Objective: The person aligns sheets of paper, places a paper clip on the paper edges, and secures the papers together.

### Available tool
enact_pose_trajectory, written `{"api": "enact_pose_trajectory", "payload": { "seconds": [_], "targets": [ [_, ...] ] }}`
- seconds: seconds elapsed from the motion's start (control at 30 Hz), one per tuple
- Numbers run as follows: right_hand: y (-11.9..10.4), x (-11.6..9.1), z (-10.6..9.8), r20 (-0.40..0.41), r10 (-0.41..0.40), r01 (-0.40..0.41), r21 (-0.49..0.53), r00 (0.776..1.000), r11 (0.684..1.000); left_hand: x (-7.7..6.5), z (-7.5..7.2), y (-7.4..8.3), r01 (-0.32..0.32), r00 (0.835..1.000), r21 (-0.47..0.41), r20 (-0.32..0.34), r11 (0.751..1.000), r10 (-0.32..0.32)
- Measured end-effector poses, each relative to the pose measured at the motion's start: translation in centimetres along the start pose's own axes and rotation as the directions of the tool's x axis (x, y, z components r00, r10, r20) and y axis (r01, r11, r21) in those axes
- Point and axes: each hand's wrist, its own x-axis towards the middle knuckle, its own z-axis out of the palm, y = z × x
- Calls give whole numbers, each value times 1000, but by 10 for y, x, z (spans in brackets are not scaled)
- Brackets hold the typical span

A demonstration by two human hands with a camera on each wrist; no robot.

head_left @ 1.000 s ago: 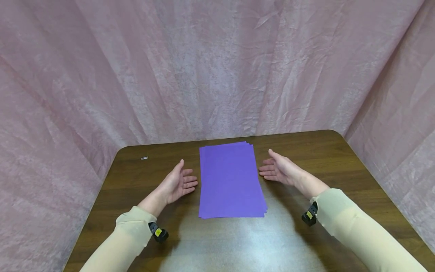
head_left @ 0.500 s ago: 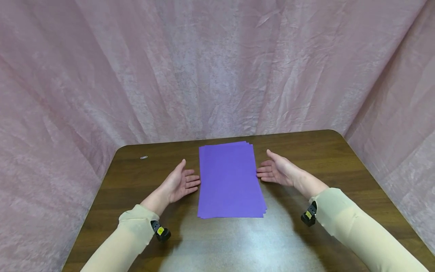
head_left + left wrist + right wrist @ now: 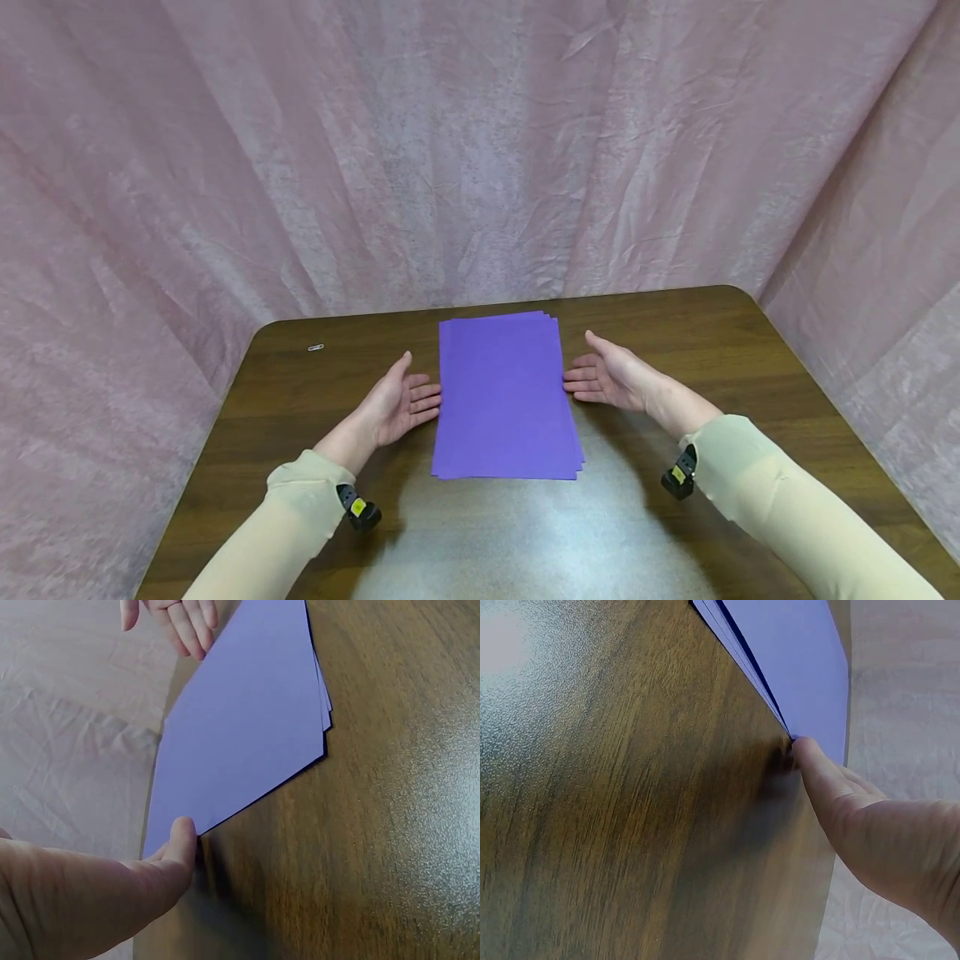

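A stack of purple paper sheets [image 3: 502, 400] lies on the wooden table, its layers slightly fanned at the top and at the lower right corner. My left hand [image 3: 397, 407] stands on edge at the stack's left side, fingers straight and fingertips right at the paper's edge. Opposite it, my right hand [image 3: 615, 375] has its straight fingertips against the right edge, thumb raised. In the right wrist view, several layered edges of the purple sheets [image 3: 795, 667] run up to the fingertips. Neither hand grips the paper.
A small paper clip [image 3: 316, 347] lies on the table [image 3: 300, 400] toward the back left. Pink curtains [image 3: 480, 150] hang behind the table and along both sides. A bright glare falls on the table's front middle.
Both hands have moved inward until their fingertips meet the stack's sides. The near end of the stack has shifted slightly left, and its right-hand edges lie a little closer together.
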Motion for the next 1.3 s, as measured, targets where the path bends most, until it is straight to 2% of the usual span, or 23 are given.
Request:
{"api": "enact_pose_trajectory", "payload": {
  "seconds": [0.47,0.87,1.1,1.3],
  "targets": [
    [1,-1,2,-17,-14,14,-39,1000,999,7,7,3,4,999,8,-46,1000,-4],
    [2,-1,3,-13,-23,22,-53,1000,998,18,-2,-2,60,993,-4,-97,998,-60],
    [2,0,4,-15,-20,19,-53,1000,998,20,3,-5,49,993,131,-116,990,-34],
    [1,0,6,-20,-20,19,-60,1000,998,21,9,-3,43,994,208,-111,977,-20]
  ]
}}
